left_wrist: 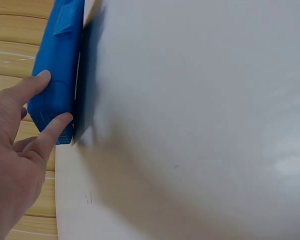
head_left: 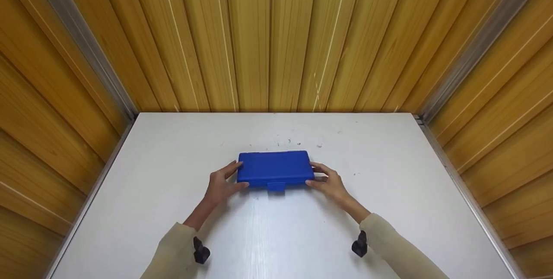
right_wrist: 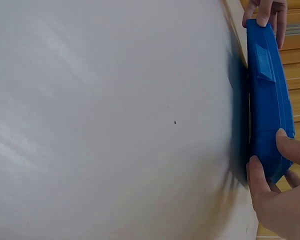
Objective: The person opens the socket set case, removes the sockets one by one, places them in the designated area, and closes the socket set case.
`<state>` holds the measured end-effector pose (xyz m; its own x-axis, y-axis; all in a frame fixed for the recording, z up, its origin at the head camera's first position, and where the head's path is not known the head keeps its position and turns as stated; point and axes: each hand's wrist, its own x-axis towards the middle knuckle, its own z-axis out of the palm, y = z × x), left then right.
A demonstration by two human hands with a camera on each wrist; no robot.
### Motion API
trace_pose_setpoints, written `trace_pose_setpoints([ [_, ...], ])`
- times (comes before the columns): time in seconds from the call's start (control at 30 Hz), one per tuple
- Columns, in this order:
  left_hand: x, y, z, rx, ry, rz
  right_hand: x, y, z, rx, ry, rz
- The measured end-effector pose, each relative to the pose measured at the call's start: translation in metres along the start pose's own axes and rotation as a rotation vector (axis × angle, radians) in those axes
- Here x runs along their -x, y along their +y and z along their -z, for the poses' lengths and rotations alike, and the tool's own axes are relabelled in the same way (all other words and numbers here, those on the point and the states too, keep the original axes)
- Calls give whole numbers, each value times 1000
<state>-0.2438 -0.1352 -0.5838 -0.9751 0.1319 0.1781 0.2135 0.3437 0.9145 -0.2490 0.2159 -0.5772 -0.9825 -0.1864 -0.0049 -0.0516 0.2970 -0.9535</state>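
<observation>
A closed blue plastic case (head_left: 275, 166), flat and rectangular, is held between both hands at the middle of the table. Its latch tab (head_left: 276, 186) is on the long side towards the person. My left hand (head_left: 222, 183) grips the left end, thumb at the near corner and fingers along the side. At the opposite end, my right hand (head_left: 330, 184) grips in a mirrored way. In the right wrist view, the case (right_wrist: 265, 105) shows close over the tabletop, its shadow alongside. The left wrist view shows thumb and fingertips pressed on the case (left_wrist: 60, 60); its contents are hidden.
The white table (head_left: 142, 175) has small dark specks (head_left: 298, 144) just beyond the case. Wood-patterned panels (head_left: 250, 41) stand behind and on both sides, with grey metal posts (head_left: 86, 41) at the corners. Black wrist devices (head_left: 201, 251) sit at the beige sleeves (head_left: 173, 248).
</observation>
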Motion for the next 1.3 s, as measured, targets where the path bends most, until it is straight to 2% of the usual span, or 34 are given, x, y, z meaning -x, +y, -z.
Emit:
trace_pose_setpoints([
  [0.07,1,1,-1,32,4,34,1,1,1,16,-7,-14],
  [0.17,3,0,-2,9,-8,62,2,1,1,47,-24,-27],
  [0.37,9,-5,-2,-36,-44,55,5,5,4,103,-88,-30],
  [0.57,4,-6,7,-80,-99,38,3,6,11,116,-140,47],
  [0.67,-5,-7,11,-144,-166,33,1,7,14,145,-154,105],
  [0.77,-14,-9,13,-220,-263,16,-3,7,17,174,-172,152],
  [0.87,-22,-11,15,-240,-358,26,-5,7,18,188,-203,184],
  [0.93,-25,-12,15,-238,-385,33,-7,7,19,197,-230,199],
  [1.1,-28,-15,16,-265,-362,14,-8,9,21,218,-267,230],
  [1.3,-28,-16,17,-242,-339,-34,-7,11,25,245,-276,227],
])
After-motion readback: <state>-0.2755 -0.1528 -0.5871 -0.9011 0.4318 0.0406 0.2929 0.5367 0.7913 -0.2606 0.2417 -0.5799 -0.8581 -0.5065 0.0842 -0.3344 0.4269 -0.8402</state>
